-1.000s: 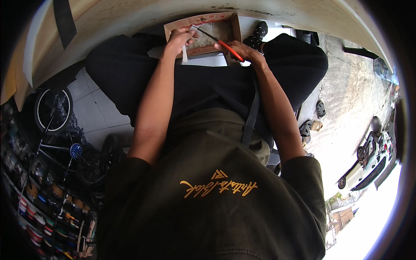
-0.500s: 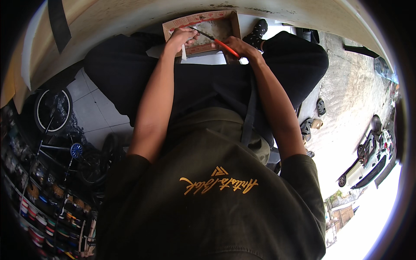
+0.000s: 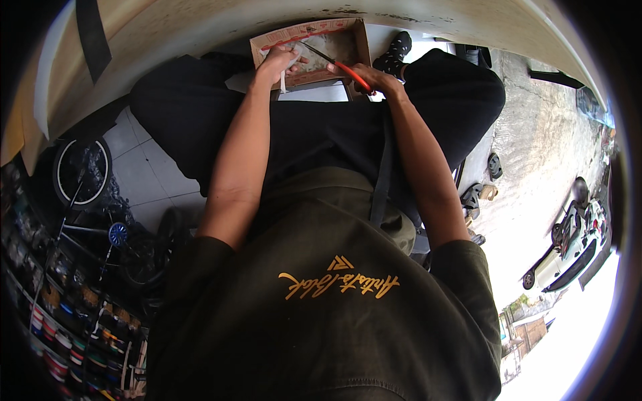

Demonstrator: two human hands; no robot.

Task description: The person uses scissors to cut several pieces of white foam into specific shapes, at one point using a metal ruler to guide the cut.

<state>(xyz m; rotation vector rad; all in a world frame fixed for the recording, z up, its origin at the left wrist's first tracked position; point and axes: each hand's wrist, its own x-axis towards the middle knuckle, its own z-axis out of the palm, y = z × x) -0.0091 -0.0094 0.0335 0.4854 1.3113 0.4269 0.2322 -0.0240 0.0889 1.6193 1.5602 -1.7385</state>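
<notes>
My right hand (image 3: 374,77) is closed around a pair of scissors (image 3: 352,75) with red-orange handles and dark, slim blades. The blades point up and left, their tip a little right of my left fingers. In my left hand (image 3: 279,61), bent fingers pinch a thin whitish strip (image 3: 283,83) whose tail hangs below the palm. Both hands are over a shallow open cardboard box (image 3: 365,47) with a red-printed inner wall. Pale, whitish scraps (image 3: 334,48) lie inside it. Fine detail at the left fingertips is too small to tell.
A pale curved panel (image 3: 221,33) arches close beyond the box. My crossed legs (image 3: 194,100) flank it, with a socked foot (image 3: 394,55) at its right. A small bicycle (image 3: 117,232) and shelves of coloured containers (image 3: 60,341) stand at left; sandals (image 3: 471,196) and a parked motorbike (image 3: 572,247) at right.
The scissors' tip has moved slightly right, away from my left fingers. My right fingers have shifted a little on the handles. The left hand still holds the strip.
</notes>
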